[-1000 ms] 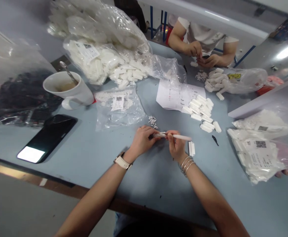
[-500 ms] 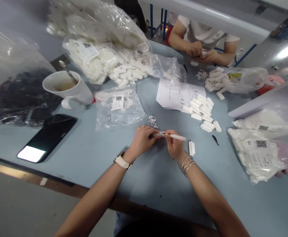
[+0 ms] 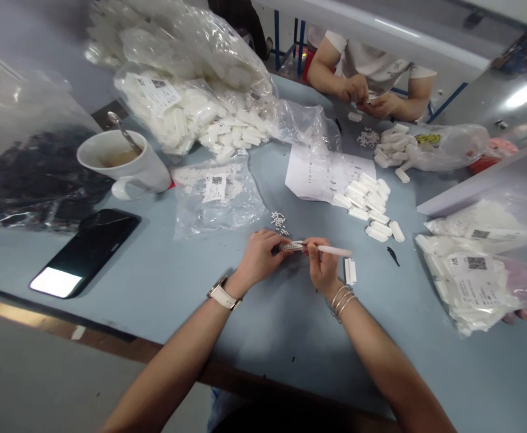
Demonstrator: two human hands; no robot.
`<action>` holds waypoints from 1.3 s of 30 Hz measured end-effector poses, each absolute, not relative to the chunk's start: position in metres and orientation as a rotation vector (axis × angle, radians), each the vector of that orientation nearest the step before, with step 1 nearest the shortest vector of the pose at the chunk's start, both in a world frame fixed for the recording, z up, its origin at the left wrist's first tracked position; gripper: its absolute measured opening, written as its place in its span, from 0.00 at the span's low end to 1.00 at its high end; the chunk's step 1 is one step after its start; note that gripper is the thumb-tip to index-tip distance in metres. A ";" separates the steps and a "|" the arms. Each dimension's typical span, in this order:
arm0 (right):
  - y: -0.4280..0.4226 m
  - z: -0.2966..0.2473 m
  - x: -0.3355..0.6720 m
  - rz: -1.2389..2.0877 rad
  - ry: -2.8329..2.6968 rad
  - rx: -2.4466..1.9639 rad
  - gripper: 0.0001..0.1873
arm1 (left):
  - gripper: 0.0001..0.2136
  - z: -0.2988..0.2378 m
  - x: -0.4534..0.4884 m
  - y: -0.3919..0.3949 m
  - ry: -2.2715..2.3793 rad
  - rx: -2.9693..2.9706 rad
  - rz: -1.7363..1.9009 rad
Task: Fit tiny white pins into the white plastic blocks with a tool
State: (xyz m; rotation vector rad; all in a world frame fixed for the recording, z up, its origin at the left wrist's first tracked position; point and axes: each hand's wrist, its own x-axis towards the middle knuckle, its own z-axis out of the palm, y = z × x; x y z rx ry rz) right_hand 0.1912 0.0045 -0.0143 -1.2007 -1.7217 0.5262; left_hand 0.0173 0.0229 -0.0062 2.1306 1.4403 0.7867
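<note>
My left hand (image 3: 263, 254) is closed on a small, narrow white plastic piece (image 3: 291, 246), holding it just above the table. Between the fingers of my right hand (image 3: 323, 264) is a slim, pale pen-like tool (image 3: 334, 250), its tip at the right end of that piece. Just beyond my left hand lies a little pile of tiny white parts (image 3: 279, 221). Beside my right wrist, a pair of white plastic pieces (image 3: 350, 271) rests on the table. Fine detail where the tool meets the piece is too small to tell.
Several white pieces (image 3: 366, 198) are heaped near a printed sheet (image 3: 311, 177). A mug (image 3: 130, 171) with a spoon and a phone (image 3: 87, 252) are at left. Large bags (image 3: 191, 90) stand behind; more bags (image 3: 475, 282) lie right. Across the table, a co-worker's hands (image 3: 367, 96) handle something small.
The pen-like tool has swung in my right hand, its back end now farther right and lying flatter. My left hand stays in place with the white piece.
</note>
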 end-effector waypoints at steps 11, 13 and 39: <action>0.005 -0.012 0.192 0.575 -1.728 -1.211 0.18 | 0.03 -0.007 0.017 0.023 1.433 2.140 0.795; 0.005 -0.012 0.192 0.594 -1.716 -1.209 0.18 | 0.04 -0.007 0.017 0.023 1.434 2.141 0.791; 0.005 -0.013 0.191 0.651 -1.688 -1.145 0.16 | 0.04 -0.006 0.018 0.023 1.450 2.150 0.790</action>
